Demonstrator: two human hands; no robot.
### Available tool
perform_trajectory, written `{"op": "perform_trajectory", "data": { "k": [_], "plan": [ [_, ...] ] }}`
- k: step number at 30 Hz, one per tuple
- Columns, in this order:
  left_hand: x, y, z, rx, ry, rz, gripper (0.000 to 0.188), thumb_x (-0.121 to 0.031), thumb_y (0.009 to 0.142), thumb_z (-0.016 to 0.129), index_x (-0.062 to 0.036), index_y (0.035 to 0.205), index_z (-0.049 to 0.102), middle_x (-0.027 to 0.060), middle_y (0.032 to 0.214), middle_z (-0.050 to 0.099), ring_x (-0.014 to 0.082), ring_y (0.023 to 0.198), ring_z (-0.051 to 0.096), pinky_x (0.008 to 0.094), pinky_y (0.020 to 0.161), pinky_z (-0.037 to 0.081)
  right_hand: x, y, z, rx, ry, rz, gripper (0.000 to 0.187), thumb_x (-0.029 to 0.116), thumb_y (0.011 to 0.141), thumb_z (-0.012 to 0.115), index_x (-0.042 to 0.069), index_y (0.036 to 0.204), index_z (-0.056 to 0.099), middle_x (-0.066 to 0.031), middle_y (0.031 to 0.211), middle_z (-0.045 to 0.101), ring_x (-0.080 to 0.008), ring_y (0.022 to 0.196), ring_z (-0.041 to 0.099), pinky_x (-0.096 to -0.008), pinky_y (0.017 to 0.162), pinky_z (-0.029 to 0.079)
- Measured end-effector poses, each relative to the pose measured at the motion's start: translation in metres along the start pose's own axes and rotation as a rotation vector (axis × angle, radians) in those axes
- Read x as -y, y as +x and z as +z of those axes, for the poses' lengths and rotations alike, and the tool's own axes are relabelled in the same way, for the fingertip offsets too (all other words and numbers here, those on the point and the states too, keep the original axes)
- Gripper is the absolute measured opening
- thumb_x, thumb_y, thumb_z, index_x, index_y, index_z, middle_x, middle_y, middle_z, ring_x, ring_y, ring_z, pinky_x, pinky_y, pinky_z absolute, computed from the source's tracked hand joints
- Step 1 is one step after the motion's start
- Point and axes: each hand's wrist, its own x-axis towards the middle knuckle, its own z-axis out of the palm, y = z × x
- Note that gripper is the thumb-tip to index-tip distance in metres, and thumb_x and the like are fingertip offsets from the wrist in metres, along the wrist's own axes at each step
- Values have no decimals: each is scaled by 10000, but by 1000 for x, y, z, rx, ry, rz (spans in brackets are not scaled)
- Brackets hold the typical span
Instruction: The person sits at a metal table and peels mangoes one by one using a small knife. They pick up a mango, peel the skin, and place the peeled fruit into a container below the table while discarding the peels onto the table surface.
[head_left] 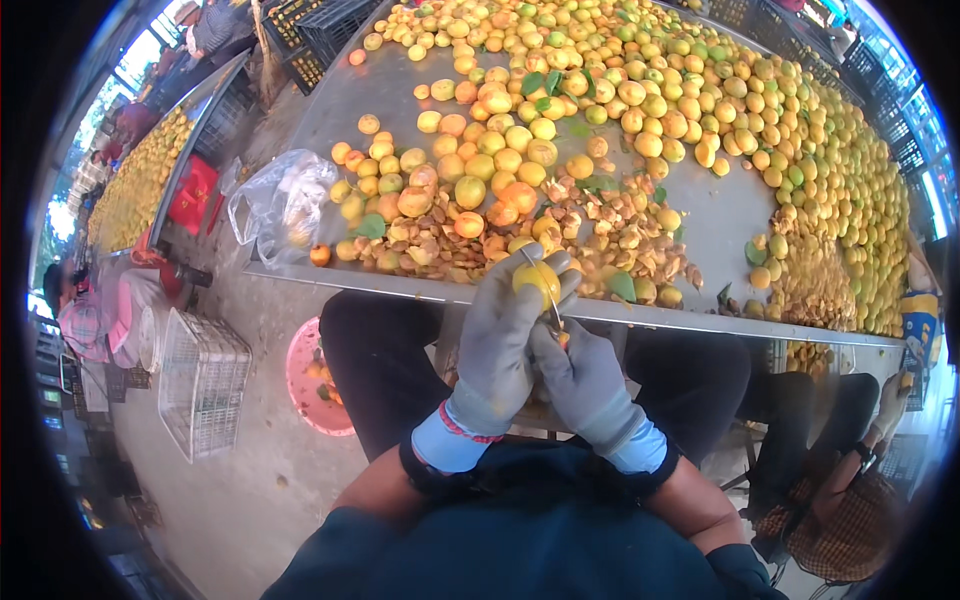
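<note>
Both of my hands wear grey gloves and meet just in front of the metal table's near edge. My left hand (495, 345) is closed around a small round yellow apricot-like fruit (536, 284). My right hand (585, 380) grips a thin knife (555, 312), its handle mostly hidden by the fingers. The blade lies against the fruit; how deep it sits I cannot tell. Beyond my hands, a heap of brownish-orange pieces (440, 240) lies on the tabletop, with whole fruits (500, 160) and green leaves among and behind it.
The metal table (400, 85) carries a large spread of fruit. A clear plastic bag (285, 210) lies at its left corner. On the floor are a pink basin (305, 350) and a white crate (205, 385). Another person's hand (890, 405) is at the right.
</note>
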Motion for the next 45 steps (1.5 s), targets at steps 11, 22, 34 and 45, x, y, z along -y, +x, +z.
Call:
{"op": "perform_trajectory", "data": {
  "k": [11, 22, 34, 45],
  "plan": [
    [-1, 13, -5, -28, 33, -159, 466, -348, 1014, 445, 33, 1282, 464, 147, 1077, 644, 213, 1004, 620, 336, 913, 489, -4, 18, -2, 10, -202, 67, 386, 356, 967, 554, -27, 917, 556, -24, 560, 533, -87, 445, 515, -249, 415, 413],
    [6, 19, 3, 25, 30, -104, 569, -431, 1006, 427, 0, 1376, 400, 151, 1157, 617, 169, 975, 611, 288, 828, 515, 11, 19, -10, 93, 203, 261, 399, 380, 964, 544, -10, 887, 583, -32, 587, 536, -109, 445, 509, -252, 405, 410],
    [16, 34, -1, -78, 17, -249, 652, -526, 1005, 338, 30, 1335, 416, 179, 1099, 629, 269, 1052, 587, 402, 988, 455, -10, 28, -14, 89, -24, 82, 394, 355, 964, 541, -34, 901, 547, -57, 547, 526, -151, 439, 540, -286, 408, 431],
    [26, 37, -1, -95, 137, -289, 668, -551, 967, 433, 63, 1226, 479, 202, 1071, 633, 273, 998, 626, 387, 895, 521, -18, 25, -15, -12, -394, 133, 468, 419, 960, 482, -42, 904, 541, -238, 677, 613, -412, 691, 627, -491, 637, 495]
  ]
}}
